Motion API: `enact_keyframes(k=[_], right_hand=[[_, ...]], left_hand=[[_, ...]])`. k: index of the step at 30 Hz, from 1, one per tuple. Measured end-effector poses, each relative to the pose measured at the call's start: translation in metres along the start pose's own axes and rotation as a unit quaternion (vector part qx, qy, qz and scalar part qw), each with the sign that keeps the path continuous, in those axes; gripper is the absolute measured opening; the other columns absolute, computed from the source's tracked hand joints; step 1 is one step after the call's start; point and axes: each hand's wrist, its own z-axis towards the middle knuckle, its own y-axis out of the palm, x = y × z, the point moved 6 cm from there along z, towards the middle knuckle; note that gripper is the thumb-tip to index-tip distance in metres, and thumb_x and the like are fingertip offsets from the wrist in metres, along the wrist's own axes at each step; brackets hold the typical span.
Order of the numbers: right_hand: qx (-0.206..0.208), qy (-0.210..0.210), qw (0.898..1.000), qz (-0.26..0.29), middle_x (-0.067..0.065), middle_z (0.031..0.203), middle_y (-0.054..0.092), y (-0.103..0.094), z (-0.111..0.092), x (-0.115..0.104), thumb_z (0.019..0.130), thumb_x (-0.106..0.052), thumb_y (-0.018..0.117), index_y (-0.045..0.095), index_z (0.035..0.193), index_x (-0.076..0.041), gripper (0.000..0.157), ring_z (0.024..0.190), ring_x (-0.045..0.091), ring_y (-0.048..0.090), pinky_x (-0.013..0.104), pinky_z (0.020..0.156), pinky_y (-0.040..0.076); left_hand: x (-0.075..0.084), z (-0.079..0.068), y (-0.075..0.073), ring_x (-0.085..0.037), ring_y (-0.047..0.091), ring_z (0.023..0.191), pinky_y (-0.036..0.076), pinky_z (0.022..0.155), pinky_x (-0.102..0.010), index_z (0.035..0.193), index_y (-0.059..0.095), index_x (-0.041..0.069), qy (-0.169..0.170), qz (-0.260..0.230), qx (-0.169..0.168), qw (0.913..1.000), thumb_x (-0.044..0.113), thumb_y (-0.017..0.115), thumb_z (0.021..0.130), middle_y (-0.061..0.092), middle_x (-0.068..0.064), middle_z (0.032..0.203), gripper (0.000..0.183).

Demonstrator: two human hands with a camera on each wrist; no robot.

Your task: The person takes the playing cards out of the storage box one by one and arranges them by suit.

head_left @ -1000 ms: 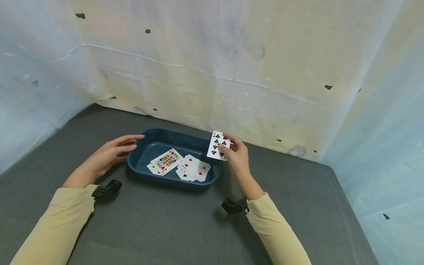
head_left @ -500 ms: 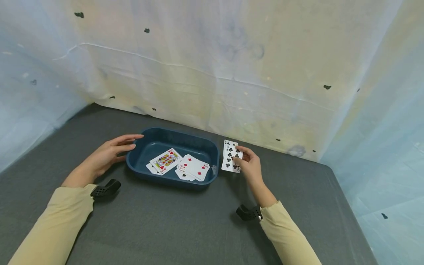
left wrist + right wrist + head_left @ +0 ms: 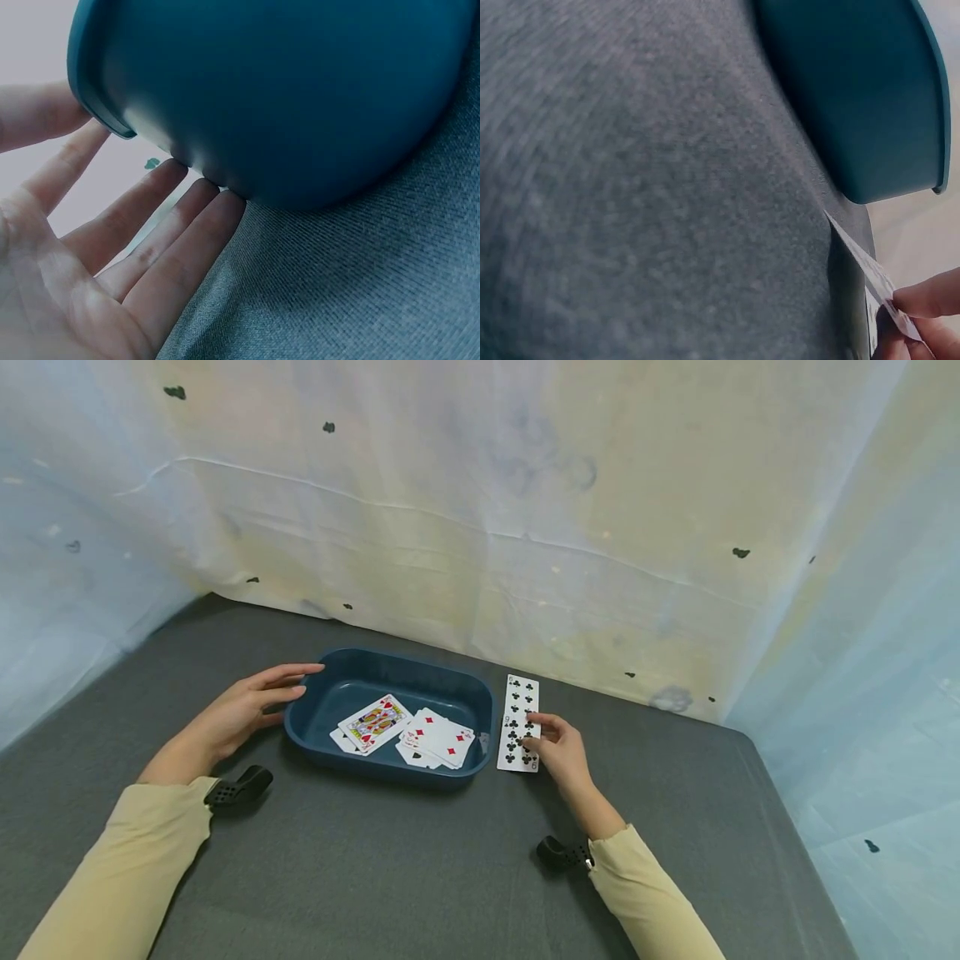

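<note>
- Currently, the held clubs card (image 3: 513, 742) sits just right of the blue tray (image 3: 397, 666), its far part overlapping the near part of a second clubs card (image 3: 522, 693); ranks too small to read with certainty.
- Right hand (image 3: 562, 756): thumb and fingers pinch the held clubs card at its right side. The right wrist view shows it tilted; whether its low edge touches the grey table (image 3: 375, 877) cannot be confirmed.
- Progress, as judged from the layout: one clubs card is laid outside the tray; the held one appears nearly down, not yet released. Cards inside the tray are not laid out; their exact count is hidden by overlap.
- Tray contents, face up: a hearts court card (image 3: 375, 725) at left over another card; a diamonds card (image 3: 446, 739) at right over others.
- Left hand (image 3: 243, 714): fingers extended, touching the tray's left end, no curled grip.
- Surroundings: black wrist devices (image 3: 240, 787) on both wrists; pale sheet (image 3: 480, 510) at the far side.
</note>
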Motion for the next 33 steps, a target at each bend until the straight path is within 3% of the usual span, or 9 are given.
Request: enact_keyframes(k=[5,11,15,18,20,22,25,28,33], right_hand=[[0.0,-0.004,1.0,-0.029,0.02,0.112,0.064,0.001,0.0,0.003,0.078,0.002,0.069,0.064,0.116,0.0,0.038,0.083,0.017,0.061,0.021,0.063,0.045],[0.006,-0.036,0.99,-0.135,0.016,0.106,0.065,0.001,-0.001,0.003,0.077,-0.008,0.075,0.069,0.111,-0.004,0.035,0.079,0.019,0.06,0.023,0.059,0.042],[0.006,-0.075,0.981,-0.178,0.003,0.065,0.053,0.001,-0.001,-0.004,0.076,-0.01,0.078,0.072,0.107,-0.003,0.032,0.051,0.009,0.039,0.022,0.046,0.03],[0.007,-0.101,0.978,-0.182,0.0,0.052,0.043,0.001,-0.002,-0.012,0.076,-0.007,0.077,0.072,0.105,0.0,0.03,0.043,0.009,0.027,0.022,0.042,0.021],[0.016,-0.107,0.978,-0.18,0.005,0.061,0.054,0.002,-0.003,-0.017,0.078,-0.008,0.075,0.072,0.105,0.0,0.028,0.047,0.009,0.036,0.022,0.044,0.026],[0.027,-0.107,0.98,-0.165,0.013,0.088,0.064,0.003,-0.003,-0.025,0.081,-0.01,0.072,0.072,0.107,-0.001,0.027,0.059,0.015,0.051,0.024,0.05,0.035],[0.031,-0.098,0.988,-0.114,0.017,0.117,0.058,0.008,-0.003,-0.04,0.086,-0.014,0.067,0.069,0.111,-0.003,0.027,0.088,0.025,0.061,0.033,0.067,0.049],[0.03,-0.093,0.994,-0.054,0.016,0.12,0.057,0.017,-0.004,-0.056,0.089,-0.013,0.065,0.068,0.113,-0.003,0.027,0.1,0.03,0.06,0.039,0.079,0.052],[0.019,-0.095,0.995,0.007,0.013,0.113,0.064,0.036,-0.006,-0.078,0.088,-0.012,0.065,0.068,0.112,-0.004,0.025,0.101,0.027,0.06,0.037,0.083,0.054]], left_hand=[[0.0,-0.001,-0.001,-0.037,0.014,0.142,0.018,0.108,-0.07,0.15,0.031,0.018,0.004,0.002,0.0,1.0,0.038,0.052,0.098,0.015,-0.016,0.157,0.06],[0.0,-0.002,-0.001,-0.036,0.015,0.141,0.018,0.108,-0.07,0.15,0.033,0.019,0.012,0.001,-0.003,0.9999,0.039,0.052,0.098,0.017,-0.016,0.156,0.059],[0.0,-0.001,-0.001,-0.036,0.014,0.142,0.018,0.108,-0.07,0.15,0.032,0.019,0.01,0.002,0.0,1.0,0.039,0.052,0.098,0.016,-0.016,0.156,0.059],[-0.001,0.0,0.0,-0.037,0.014,0.142,0.018,0.108,-0.07,0.15,0.031,0.018,0.005,0.002,0.002,1.0,0.038,0.052,0.099,0.016,-0.016,0.157,0.059],[0.0,0.0,0.0,-0.037,0.014,0.142,0.019,0.108,-0.07,0.15,0.03,0.017,0.002,0.004,0.002,1.0,0.038,0.051,0.099,0.015,-0.016,0.157,0.06],[0.001,0.0,-0.001,-0.038,0.013,0.142,0.018,0.107,-0.071,0.151,0.03,0.016,0.001,0.005,0.002,1.0,0.038,0.051,0.099,0.015,-0.017,0.157,0.061],[0.002,0.001,-0.001,-0.038,0.013,0.142,0.018,0.107,-0.071,0.151,0.029,0.016,0.002,0.005,0.004,1.0,0.038,0.051,0.099,0.015,-0.017,0.157,0.061],[0.003,0.001,-0.001,-0.038,0.013,0.142,0.017,0.107,-0.071,0.151,0.029,0.015,0.003,0.006,0.004,1.0,0.038,0.051,0.099,0.014,-0.017,0.157,0.061],[0.0,0.0,0.0,-0.038,0.013,0.142,0.017,0.108,-0.071,0.151,0.03,0.016,0.001,0.004,0.001,1.0,0.038,0.052,0.098,0.013,-0.017,0.158,0.061]])
